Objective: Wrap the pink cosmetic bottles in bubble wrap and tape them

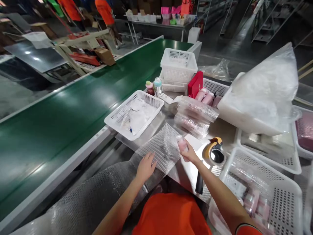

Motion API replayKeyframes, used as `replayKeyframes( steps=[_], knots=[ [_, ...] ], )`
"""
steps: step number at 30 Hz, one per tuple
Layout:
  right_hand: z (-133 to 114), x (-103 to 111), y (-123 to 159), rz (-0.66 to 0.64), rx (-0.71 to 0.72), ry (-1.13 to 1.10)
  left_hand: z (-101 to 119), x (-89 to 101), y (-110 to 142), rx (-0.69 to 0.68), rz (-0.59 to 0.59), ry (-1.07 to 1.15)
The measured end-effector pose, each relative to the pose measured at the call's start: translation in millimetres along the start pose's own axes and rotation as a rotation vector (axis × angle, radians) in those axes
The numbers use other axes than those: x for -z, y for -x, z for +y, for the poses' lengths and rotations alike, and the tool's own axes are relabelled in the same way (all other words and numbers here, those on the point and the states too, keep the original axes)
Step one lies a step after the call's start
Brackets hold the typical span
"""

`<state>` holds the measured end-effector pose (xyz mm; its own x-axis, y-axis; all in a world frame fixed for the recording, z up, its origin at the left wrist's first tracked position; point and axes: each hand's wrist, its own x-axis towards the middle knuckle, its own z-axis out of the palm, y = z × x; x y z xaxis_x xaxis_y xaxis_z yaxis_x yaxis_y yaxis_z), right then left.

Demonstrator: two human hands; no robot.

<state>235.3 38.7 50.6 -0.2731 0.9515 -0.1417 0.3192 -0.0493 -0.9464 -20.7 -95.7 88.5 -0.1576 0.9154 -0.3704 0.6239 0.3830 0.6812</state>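
Note:
My right hand (191, 154) is closed around a small pink bottle (181, 143), held at the right edge of a sheet of clear bubble wrap (162, 148). Fingers outstretched, my left hand (146, 165) rests on the wrap to the left of the bottle. The sheet trails down to the lower left in a long strip. Right of my right hand lies a yellow and black tape dispenser (212, 147). Below the dispenser is a tool with a black handle (199, 183). Beyond the bottle are bubble-wrapped bundles (192, 122), somewhat blurred.
A white basket (107, 121) with papers stands beside the green conveyor belt (73, 101). At lower right a basket (290, 189) holds wrapped pink bottles. Behind are stacked baskets (178, 70), red boxes (195, 85) and a large plastic bag (266, 88). People in orange stand far off.

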Motion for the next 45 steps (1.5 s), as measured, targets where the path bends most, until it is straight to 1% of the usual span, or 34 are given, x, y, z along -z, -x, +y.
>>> replayKeyframes(
  steps=[2,3,5,7,9,11,12,14,15,16,18,20,23,25,27,30,33,36,40,43,45],
  knots=[
    [-4.7,7.5,-17.5,0.009,-0.034,0.036,-12.4,-10.9,-24.8,-0.055,-0.07,-0.392],
    [-7.5,12.0,-28.2,0.025,-0.057,0.052,-20.0,-16.0,-33.4,-0.069,-0.108,-0.531],
    [-11.8,21.3,-49.0,0.046,-0.114,0.122,-35.2,-23.9,-44.8,-0.106,-0.163,-0.698],
    [-13.7,28.3,-62.9,0.038,-0.179,0.207,-46.5,-28.0,-51.9,-0.139,-0.203,-0.749],
    [-14.7,29.9,-66.1,0.036,-0.237,0.289,-52.2,-29.6,-57.7,-0.141,-0.246,-0.737],
    [-18.1,24.3,-59.9,0.064,-0.276,0.468,-53.8,-30.6,-62.8,-0.133,-0.247,-0.728],
    [-21.5,18.7,-55.0,0.081,-0.281,0.605,-53.8,-31.2,-65.0,-0.136,-0.232,-0.73],
    [-31.2,2.0,-46.1,0.089,-0.248,0.89,-54.1,-32.6,-67.9,-0.152,-0.192,-0.738],
    [-36.7,-8.9,-43.5,0.072,-0.216,0.988,-54.8,-33.4,-68.6,-0.158,-0.176,-0.738],
    [-41.8,-21.2,-42.6,0.043,-0.187,1.036,-55.8,-34.2,-69.0,-0.163,-0.161,-0.735],
    [-48.5,-49.0,-45.2,-0.025,-0.159,1.054,-58.9,-36.1,-69.1,-0.167,-0.146,-0.727],
    [-47.6,-77.8,-50.7,-0.067,-0.154,1.04,-62.6,-38.2,-69.1,-0.162,-0.14,-0.718],
    [-32.4,-112.8,-55.1,-0.082,-0.157,1.036,-66.6,-40.7,-69.8,-0.149,-0.144,-0.695],
    [-18.3,-126.3,-53.5,-0.072,-0.149,1.057,-68.0,-41.5,-70.5,-0.142,-0.149,-0.677],
    [-6.0,-131.8,-50.3,-0.058,-0.114,1.087,-68.8,-41.7,-71.2,-0.133,-0.155,-0.661],
    [3.9,-131.9,-48.5,-0.06,-0.077,1.104,-70.6,-41.9,-72.0,-0.134,-0.159,-0.638],
    [4.9,-130.5,-50.5,-0.064,-0.097,1.09,-73.0,-42.7,-72.4,-0.136,-0.16,-0.624],
    [2.2,-130.6,-51.1,-0.043,-0.086,1.069,-74.5,-43.6,-72.4,-0.128,-0.172,-0.617],
    [-0.5,-132.1,-48.2,-0.015,-0.099,1.031,-71.1,-42.7,-70.4,-0.118,-0.168,-0.615],
    [-0.1,-133.4,-45.6,-0.008,-0.107,1.021,-62.4,-41.6,-69.7,-0.119,-0.123,-0.551],
    [0.3,-133.7,-43.8,-0.025,-0.106,1.015,-54.0,-43.4,-72.6,-0.122,-0.039,-0.416]
  ],
)
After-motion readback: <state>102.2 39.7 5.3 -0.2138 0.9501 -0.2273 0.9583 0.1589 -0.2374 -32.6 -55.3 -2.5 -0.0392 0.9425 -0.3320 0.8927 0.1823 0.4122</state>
